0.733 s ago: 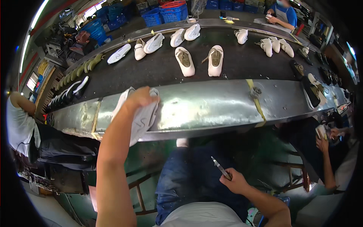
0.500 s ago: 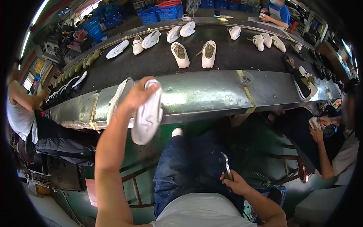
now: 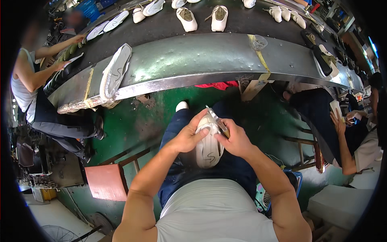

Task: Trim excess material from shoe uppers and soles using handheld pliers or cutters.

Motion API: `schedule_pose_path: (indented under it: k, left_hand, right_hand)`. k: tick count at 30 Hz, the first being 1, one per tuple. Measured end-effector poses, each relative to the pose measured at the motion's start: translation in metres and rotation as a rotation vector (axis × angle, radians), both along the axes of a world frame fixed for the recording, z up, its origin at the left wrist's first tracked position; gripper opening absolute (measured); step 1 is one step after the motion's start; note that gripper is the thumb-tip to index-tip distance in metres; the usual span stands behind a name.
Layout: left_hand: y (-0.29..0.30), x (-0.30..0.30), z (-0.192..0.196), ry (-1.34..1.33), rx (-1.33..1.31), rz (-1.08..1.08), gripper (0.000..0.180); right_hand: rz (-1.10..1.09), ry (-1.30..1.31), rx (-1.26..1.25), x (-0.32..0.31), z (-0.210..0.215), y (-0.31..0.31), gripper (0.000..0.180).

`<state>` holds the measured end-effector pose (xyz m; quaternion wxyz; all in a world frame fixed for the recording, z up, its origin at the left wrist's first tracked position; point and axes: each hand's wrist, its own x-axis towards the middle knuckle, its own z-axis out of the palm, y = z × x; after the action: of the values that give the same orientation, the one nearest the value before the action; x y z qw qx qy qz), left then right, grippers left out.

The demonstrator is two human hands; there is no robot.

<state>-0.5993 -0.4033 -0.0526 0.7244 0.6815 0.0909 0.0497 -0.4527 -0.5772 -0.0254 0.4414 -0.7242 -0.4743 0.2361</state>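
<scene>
My left hand (image 3: pixel 190 135) is closed around the side of a white shoe sole (image 3: pixel 208 152) held above my lap, thumb across its upper part. A dark wavy mark shows on the sole's near end. I cannot make out whether an upper sits in it. In my right hand (image 3: pixel 237 139) is a hooked metal tool (image 3: pixel 216 117) with a wooden handle. Its metal part lies against the sole's far right edge, and my right fingers also touch the sole. Another white shoe sole (image 3: pixel 115 72) leans across the bench edge at the left.
The metal bench edge (image 3: pixel 173 58) runs across in front of my knees. White shoes (image 3: pixel 219 19) stand on the dark belt, and a clear cup (image 3: pixel 259 42) on the metal ledge. A co-worker (image 3: pixel 30 86) stands at left; another (image 3: pixel 338 125) sits at right. A reddish stool (image 3: pixel 105 182) stands at left.
My left hand has brought the white shoe sole from the bench edge to my lap. My right hand has raised the hooked tool to it. The view has tilted downward.
</scene>
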Motion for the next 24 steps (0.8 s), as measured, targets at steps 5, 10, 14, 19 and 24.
schedule_pose_path:
  k: [5,10,14,19,24]
  left_hand:
    - [0.009,-0.001,0.004,0.034,0.001,-0.103,0.066]
    - [-0.003,0.004,-0.012,0.068,-0.022,0.074,0.058]
    - [-0.004,0.009,-0.014,0.085,0.052,0.138,0.054]
    - [-0.002,0.016,-0.021,0.140,0.078,0.190,0.052]
    - [-0.001,0.018,-0.028,0.127,0.109,0.188,0.052]
  right_hand:
    - [-0.006,0.459,0.118,0.023,-0.028,0.003,0.032]
    - [-0.066,-0.059,-0.201,0.004,-0.015,-0.022,0.027]
    - [0.000,0.324,-0.199,-0.025,-0.020,-0.062,0.026]
    - [0.138,0.913,-0.285,-0.023,-0.023,-0.048,0.023]
    - [-0.066,1.072,-0.196,-0.030,-0.011,-0.040,0.025]
